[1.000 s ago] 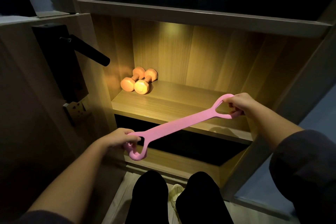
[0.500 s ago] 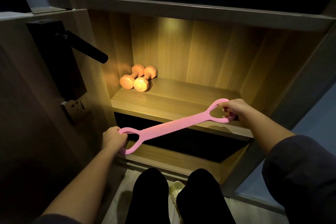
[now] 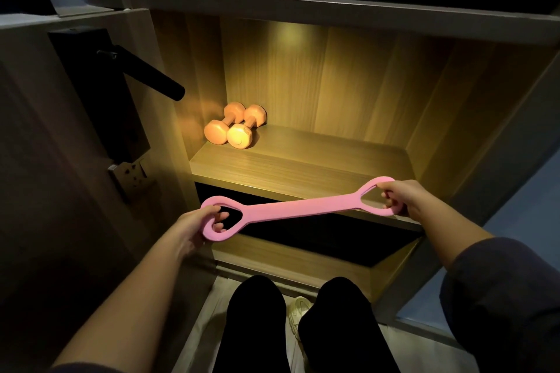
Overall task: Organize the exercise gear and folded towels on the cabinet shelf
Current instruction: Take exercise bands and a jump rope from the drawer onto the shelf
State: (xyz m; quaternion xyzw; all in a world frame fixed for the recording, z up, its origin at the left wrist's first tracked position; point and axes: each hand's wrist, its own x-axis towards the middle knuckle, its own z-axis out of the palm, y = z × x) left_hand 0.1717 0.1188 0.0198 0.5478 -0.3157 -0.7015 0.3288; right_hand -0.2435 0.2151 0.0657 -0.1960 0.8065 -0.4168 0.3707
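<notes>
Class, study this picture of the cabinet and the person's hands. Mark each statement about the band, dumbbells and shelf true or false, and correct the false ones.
1. Both hands hold the pink band, the left hand at one loop and the right hand at the other. True.
2. The dumbbells lie at the shelf's right end. False: they lie at the back left of the shelf.
3. The band rests flat on the shelf. False: it is held up in front of the shelf.
4. Two dumbbells lie side by side. True.
5. Folded towels sit on the lit shelf. False: none are visible.
</notes>
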